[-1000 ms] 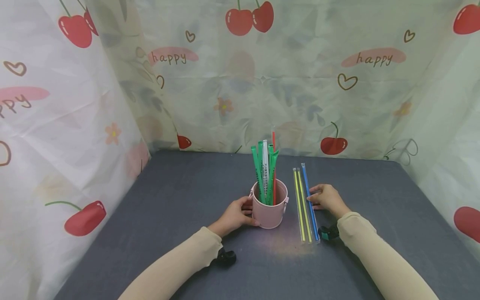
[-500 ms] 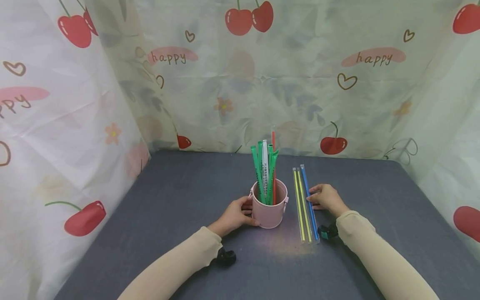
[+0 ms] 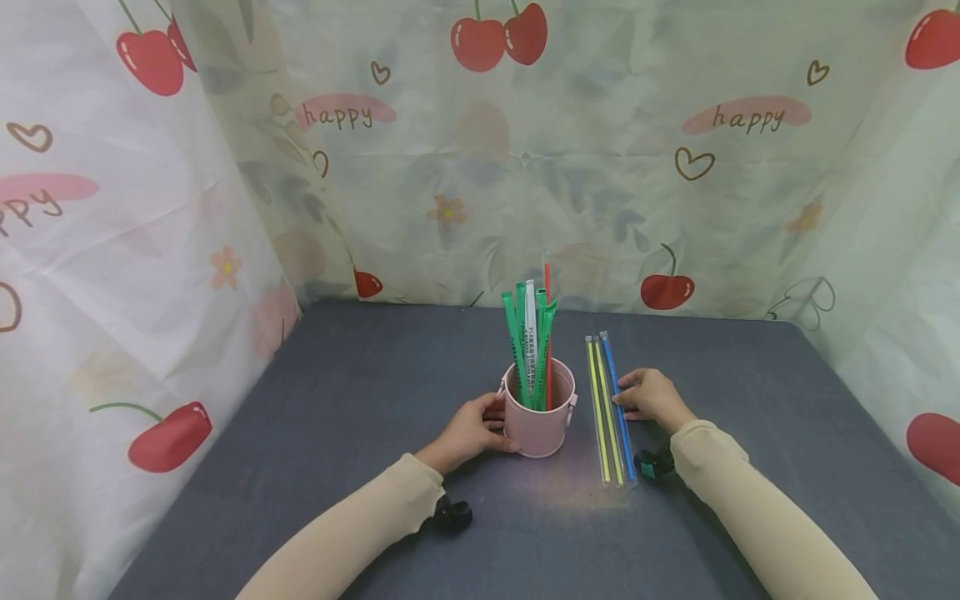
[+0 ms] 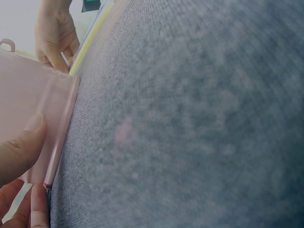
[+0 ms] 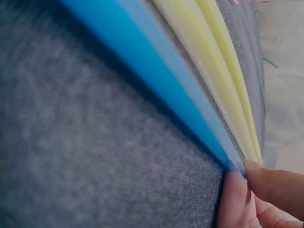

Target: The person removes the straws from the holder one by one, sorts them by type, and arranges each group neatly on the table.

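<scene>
In the head view a small pink bucket (image 3: 536, 429) stands upright on the dark cloth. My left hand (image 3: 468, 432) grips its left side, thumb in front and fingers round behind; the left wrist view shows the thumb (image 4: 23, 147) against the wall near the base. Green wrapped straws (image 3: 516, 350), a white-wrapped straw (image 3: 530, 333) and a red straw (image 3: 548, 333) lean inside. To the right, two yellow straws (image 3: 599, 408) in clear sleeves lie side by side. Beside them is a blue straw (image 3: 617, 400), which my right hand (image 3: 651, 398) pinches between thumb and fingers.
A dark grey cloth (image 3: 360, 375) covers the table. Printed curtains (image 3: 585, 192) close off the back and both sides. Black wrist cameras (image 3: 453, 515) hang below both sleeves, the right one close to the blue straw's near end.
The blue straw has slid slightly left and its far end has come a little nearer, so it lies closer to the yellow straws. My left hand and the bucket have stayed put.
</scene>
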A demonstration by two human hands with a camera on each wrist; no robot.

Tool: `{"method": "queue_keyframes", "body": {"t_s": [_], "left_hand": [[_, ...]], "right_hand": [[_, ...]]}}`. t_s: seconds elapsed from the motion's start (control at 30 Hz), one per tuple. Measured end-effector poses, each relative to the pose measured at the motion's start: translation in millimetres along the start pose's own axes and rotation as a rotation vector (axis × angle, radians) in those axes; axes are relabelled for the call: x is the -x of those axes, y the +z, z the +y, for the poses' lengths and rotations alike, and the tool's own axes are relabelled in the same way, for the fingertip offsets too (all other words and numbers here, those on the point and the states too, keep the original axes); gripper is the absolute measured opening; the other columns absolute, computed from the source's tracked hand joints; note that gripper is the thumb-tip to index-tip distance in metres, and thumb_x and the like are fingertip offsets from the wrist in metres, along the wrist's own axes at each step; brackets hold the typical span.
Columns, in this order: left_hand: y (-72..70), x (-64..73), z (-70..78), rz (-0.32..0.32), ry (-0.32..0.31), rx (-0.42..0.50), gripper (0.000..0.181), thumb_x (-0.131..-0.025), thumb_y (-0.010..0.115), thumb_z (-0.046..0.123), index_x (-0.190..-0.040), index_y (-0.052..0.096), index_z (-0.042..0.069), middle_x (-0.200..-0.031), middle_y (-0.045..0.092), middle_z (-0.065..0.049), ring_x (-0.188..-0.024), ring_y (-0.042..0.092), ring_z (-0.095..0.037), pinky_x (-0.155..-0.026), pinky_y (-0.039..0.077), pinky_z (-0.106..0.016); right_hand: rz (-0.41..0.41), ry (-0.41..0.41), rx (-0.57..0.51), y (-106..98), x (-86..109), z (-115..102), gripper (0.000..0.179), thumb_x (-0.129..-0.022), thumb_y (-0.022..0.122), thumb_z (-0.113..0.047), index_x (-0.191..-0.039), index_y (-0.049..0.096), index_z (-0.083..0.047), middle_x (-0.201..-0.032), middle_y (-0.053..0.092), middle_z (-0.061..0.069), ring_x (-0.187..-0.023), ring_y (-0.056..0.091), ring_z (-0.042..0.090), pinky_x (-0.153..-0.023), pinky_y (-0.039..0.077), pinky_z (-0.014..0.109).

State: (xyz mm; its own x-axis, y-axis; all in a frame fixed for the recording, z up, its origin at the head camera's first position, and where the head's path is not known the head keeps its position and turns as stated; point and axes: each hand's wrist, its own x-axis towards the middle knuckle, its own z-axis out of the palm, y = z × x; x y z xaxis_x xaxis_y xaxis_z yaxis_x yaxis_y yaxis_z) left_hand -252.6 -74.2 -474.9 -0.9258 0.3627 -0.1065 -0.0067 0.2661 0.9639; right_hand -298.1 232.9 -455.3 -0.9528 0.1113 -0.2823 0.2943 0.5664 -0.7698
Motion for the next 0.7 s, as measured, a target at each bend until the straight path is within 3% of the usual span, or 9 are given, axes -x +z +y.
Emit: {"method": "queue_keyframes", "body": {"t_s": [0.23, 0.7], "left_hand": [[0.2, 0.0, 0.1, 0.005, -0.007, -0.003, 0.073, -0.069, 0.085, 0.0, -0.134, 0.05, 0.001, -0.132, 0.057, -0.014, -0.117, 0.059, -0.026, -0.095, 0.053, -0.036], [0.1, 0.6, 0.8, 0.009, -0.013, -0.008, 0.073, -0.069, 0.085, -0.001, -0.134, 0.05, 0.001, -0.132, 0.056, -0.014, -0.117, 0.059, -0.026, -0.095, 0.053, -0.036]], "right_hand": [[0.011, 0.014, 0.009, 1.0, -0.9, -0.8, 0.034, -0.086, 0.067, 0.001, -0.117, 0.055, 0.007, -0.097, 0.059, 0.019, -0.07, 0.063, 0.017, -0.061, 0.06, 0.03], [0.002, 0.058, 0.008, 0.5, -2.2, -3.3, 0.035, -0.085, 0.069, 0.001, -0.117, 0.054, 0.005, -0.094, 0.06, 0.016, -0.069, 0.062, 0.015, -0.06, 0.059, 0.029]]}}
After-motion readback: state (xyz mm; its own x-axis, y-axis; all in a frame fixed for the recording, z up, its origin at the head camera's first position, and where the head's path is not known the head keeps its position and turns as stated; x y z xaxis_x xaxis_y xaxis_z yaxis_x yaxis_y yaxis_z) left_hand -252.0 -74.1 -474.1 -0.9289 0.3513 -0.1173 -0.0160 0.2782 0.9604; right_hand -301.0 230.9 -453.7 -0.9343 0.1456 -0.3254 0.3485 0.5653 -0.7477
